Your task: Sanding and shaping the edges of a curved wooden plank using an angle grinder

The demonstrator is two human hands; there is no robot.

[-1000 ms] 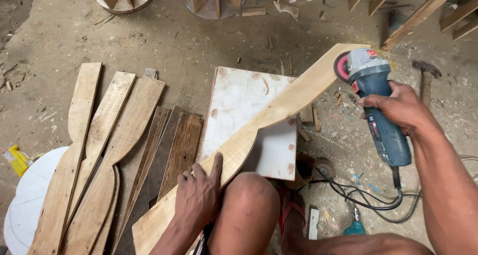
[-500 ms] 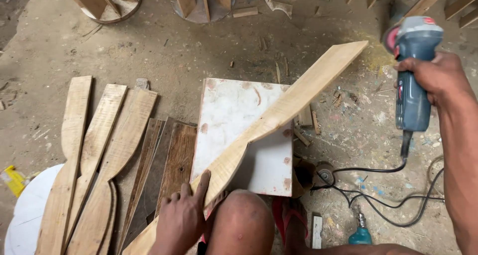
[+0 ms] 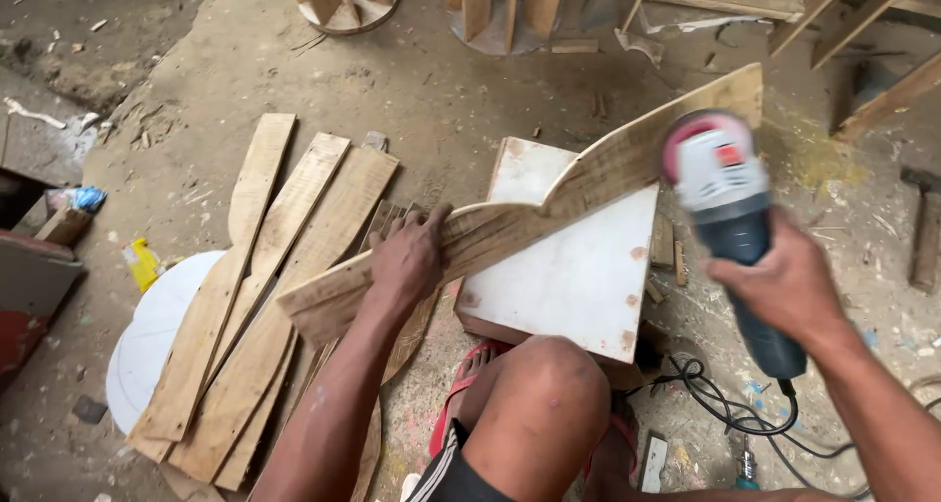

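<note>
Dusty floor: left hand (image 3: 410, 257) grips curved plank (image 3: 549, 208) over white board (image 3: 578, 267); right hand (image 3: 784, 286) clasps grinder (image 3: 730, 218).

The left hand (image 3: 407, 257) grips a long, curved, pale wooden plank (image 3: 510, 223) tilted on edge, its far end rising toward the upper right. The plank lies across a white, square, paint-stained board (image 3: 578, 276) resting on the dusty floor (image 3: 441, 100). The right hand (image 3: 784, 286) holds a blue-and-grey angle grinder (image 3: 730, 218) with a red disc guard, blurred, just beside the plank's upper end. A black cable (image 3: 730, 404) trails below it. More shaped wooden planks (image 3: 255, 296) lie stacked to the left, partly over a white round panel (image 3: 147, 345).
</note>
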